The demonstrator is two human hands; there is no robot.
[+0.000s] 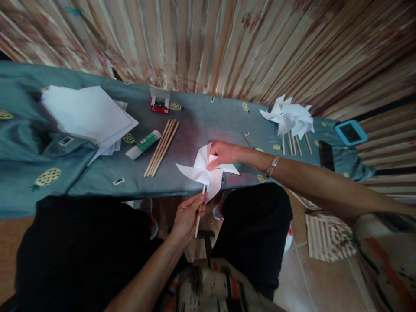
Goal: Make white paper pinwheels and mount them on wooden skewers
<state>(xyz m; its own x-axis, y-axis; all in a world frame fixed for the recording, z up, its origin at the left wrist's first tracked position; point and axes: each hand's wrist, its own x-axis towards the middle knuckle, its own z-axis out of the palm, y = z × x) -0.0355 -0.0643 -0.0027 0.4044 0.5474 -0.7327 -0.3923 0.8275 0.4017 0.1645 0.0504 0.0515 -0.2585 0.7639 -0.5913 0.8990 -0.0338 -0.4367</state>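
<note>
A white paper pinwheel (pixel 203 173) on a thin wooden stick (pixel 197 226) is held between my hands at the table's front edge. My left hand (pixel 189 213) is closed around the stick, just below the paper blades. My right hand (pixel 222 154) grips the pinwheel's paper near its middle, thumb on the front; its other fingers are partly hidden. Left of the pinwheel, several loose wooden sticks (pixel 162 147) lie side by side. Beside them is a green and white glue stick (pixel 143 144).
White paper sheets (pixel 87 110) are stacked at the left. A small red box (pixel 160 105) of dark pins stands at the back. Finished-looking pinwheels (pixel 289 117) lie at the right, near a black phone (pixel 326 156) and a blue-framed device (pixel 351 132). Scissors (pixel 248 141) rest behind my right forearm.
</note>
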